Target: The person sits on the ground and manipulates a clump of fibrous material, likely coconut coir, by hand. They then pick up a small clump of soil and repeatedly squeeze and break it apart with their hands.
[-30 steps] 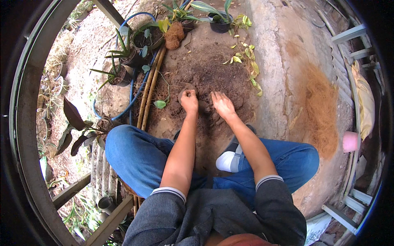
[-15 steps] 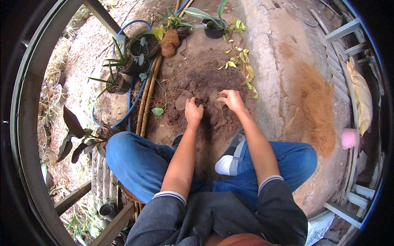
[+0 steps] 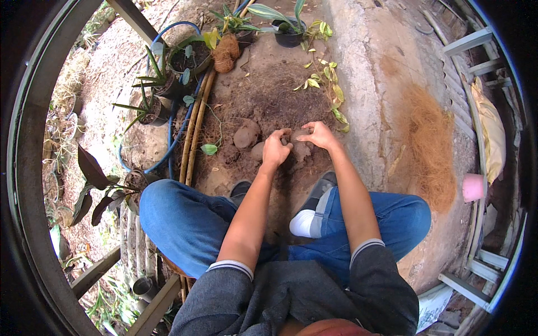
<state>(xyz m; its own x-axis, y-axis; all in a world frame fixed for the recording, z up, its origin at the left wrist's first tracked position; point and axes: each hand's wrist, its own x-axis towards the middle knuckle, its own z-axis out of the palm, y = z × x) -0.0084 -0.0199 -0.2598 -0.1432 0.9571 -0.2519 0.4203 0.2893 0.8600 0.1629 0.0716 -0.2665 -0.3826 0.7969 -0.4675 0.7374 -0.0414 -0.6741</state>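
Though apart before, hands [image 3: 275, 150] closer; curled

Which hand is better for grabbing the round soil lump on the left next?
Probably the left hand. It is nearer the round soil lump, while the right hand is farther off and would have to reach past the left.
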